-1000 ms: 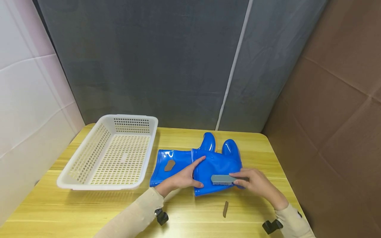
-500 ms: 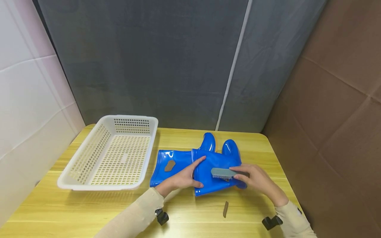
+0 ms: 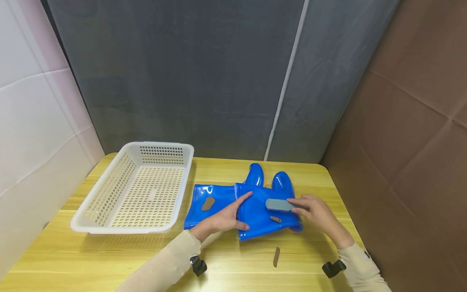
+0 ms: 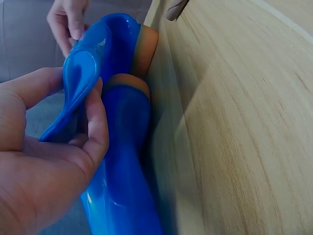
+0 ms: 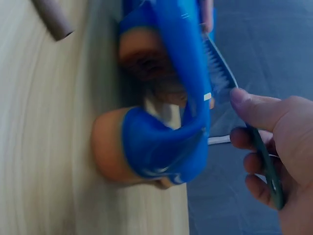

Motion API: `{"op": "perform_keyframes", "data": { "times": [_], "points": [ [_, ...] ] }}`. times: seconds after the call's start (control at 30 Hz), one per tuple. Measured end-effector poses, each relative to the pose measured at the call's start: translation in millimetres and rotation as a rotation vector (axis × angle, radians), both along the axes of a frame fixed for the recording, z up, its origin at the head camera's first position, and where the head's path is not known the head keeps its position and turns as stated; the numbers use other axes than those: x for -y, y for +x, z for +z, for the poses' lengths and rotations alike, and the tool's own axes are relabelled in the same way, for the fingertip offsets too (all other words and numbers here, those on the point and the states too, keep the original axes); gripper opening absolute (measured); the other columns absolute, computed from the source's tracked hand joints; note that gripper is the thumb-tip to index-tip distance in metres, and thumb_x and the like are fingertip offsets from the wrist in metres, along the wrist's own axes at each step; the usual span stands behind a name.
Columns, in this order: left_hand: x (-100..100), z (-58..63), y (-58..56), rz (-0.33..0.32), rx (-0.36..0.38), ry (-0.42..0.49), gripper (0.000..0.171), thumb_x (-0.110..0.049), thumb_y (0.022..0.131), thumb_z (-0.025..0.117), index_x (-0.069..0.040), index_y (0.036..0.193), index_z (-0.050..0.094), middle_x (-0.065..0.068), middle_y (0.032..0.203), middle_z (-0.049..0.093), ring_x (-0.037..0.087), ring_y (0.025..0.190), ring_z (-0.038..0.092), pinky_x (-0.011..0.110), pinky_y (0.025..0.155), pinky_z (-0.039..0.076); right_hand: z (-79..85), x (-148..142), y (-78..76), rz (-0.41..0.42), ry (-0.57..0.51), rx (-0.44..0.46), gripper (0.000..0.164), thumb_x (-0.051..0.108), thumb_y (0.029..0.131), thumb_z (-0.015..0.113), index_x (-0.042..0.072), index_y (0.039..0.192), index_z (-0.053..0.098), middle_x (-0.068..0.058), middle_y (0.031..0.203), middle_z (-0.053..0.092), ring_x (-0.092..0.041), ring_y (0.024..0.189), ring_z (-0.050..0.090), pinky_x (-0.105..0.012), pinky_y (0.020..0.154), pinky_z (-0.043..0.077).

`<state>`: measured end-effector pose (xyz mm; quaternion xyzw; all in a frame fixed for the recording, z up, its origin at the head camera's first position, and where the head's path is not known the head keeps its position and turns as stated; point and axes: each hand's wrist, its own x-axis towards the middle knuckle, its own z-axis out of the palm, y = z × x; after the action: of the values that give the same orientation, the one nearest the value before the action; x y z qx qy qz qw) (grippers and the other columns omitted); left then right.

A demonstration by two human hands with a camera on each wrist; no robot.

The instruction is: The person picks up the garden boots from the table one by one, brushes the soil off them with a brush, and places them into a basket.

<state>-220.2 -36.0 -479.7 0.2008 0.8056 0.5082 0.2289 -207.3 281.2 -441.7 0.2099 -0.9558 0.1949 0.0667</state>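
Two blue rain boots lie on the table, one overlapping the other. My left hand (image 3: 224,219) grips the top edge of the upper boot (image 3: 255,202), thumb on one side and fingers on the other in the left wrist view. My right hand (image 3: 317,213) holds a grey-green scrub brush (image 3: 279,205) by its handle, bristles toward that boot's shaft. Just below the brush, a small curled brown piece (image 3: 275,219) lies on the boot. A flat brown patch (image 3: 208,203) shows on the shaft of the lower boot (image 3: 222,192).
A white perforated plastic basket (image 3: 175,215) stands on the left of the wooden table (image 3: 233,267). A rolled brown strip (image 3: 276,256) lies on the table in front of the boots. A dark grey wall (image 3: 182,81) rises behind the table.
The brush in my right hand has moved away from me and slightly right on the boot, and the curled brown piece now shows. My left hand has stayed in place.
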Motion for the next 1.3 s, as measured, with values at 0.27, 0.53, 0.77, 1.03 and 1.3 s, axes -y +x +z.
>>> {"op": "perform_keyframes", "data": {
  "times": [0.27, 0.53, 0.77, 1.03, 1.3],
  "points": [
    [2.1, 1.4, -1.1, -0.002, 0.023, 0.020, 0.099, -0.020, 0.083, 0.079, -0.038, 0.157, 0.016, 0.018, 0.163, 0.020, 0.049, 0.144, 0.031, 0.066, 0.110, 0.038, -10.5, -1.5, 0.6, 0.013, 0.044, 0.058, 0.031, 0.027, 0.093, 0.068, 0.029, 0.124, 0.070, 0.011, 0.079, 0.049, -0.005, 0.072, 0.042, -0.018, 0.062, 0.036],
    [3.7, 1.9, -0.8, 0.010, 0.038, 0.029, 0.099, -0.019, 0.082, 0.079, -0.040, 0.156, 0.017, 0.017, 0.163, 0.020, 0.049, 0.145, 0.029, 0.067, 0.110, 0.038, -10.8, -2.2, 2.1, 0.041, 0.031, 0.123, 0.031, 0.029, 0.092, 0.068, 0.029, 0.123, 0.071, 0.012, 0.079, 0.049, -0.004, 0.071, 0.043, -0.018, 0.061, 0.037],
    [3.6, 0.9, -0.1, 0.010, 0.038, 0.034, 0.098, -0.019, 0.083, 0.079, -0.038, 0.157, 0.017, 0.017, 0.163, 0.019, 0.050, 0.145, 0.029, 0.067, 0.110, 0.038, -8.2, -1.6, 3.4, 0.067, 0.028, 0.152, 0.029, 0.029, 0.092, 0.068, 0.028, 0.121, 0.072, 0.012, 0.080, 0.052, -0.004, 0.073, 0.046, -0.018, 0.063, 0.038],
    [2.9, -1.3, -1.1, -0.007, 0.026, 0.045, 0.098, -0.017, 0.084, 0.078, -0.037, 0.157, 0.016, 0.018, 0.163, 0.018, 0.049, 0.145, 0.030, 0.066, 0.110, 0.038, -5.5, -0.2, 6.4, 0.096, 0.020, 0.150, 0.028, 0.039, 0.091, 0.069, 0.031, 0.117, 0.074, 0.009, 0.095, 0.068, -0.004, 0.082, 0.056, -0.020, 0.070, 0.047],
    [2.8, -1.7, -1.7, -0.016, 0.015, 0.038, 0.098, -0.017, 0.084, 0.077, -0.038, 0.157, 0.016, 0.017, 0.164, 0.018, 0.048, 0.145, 0.030, 0.066, 0.111, 0.037, -2.9, 5.3, 10.7, 0.094, 0.008, 0.164, 0.032, 0.049, 0.089, 0.067, 0.031, 0.114, 0.075, 0.006, 0.109, 0.073, -0.005, 0.092, 0.063, -0.025, 0.079, 0.054]
  ]
}}
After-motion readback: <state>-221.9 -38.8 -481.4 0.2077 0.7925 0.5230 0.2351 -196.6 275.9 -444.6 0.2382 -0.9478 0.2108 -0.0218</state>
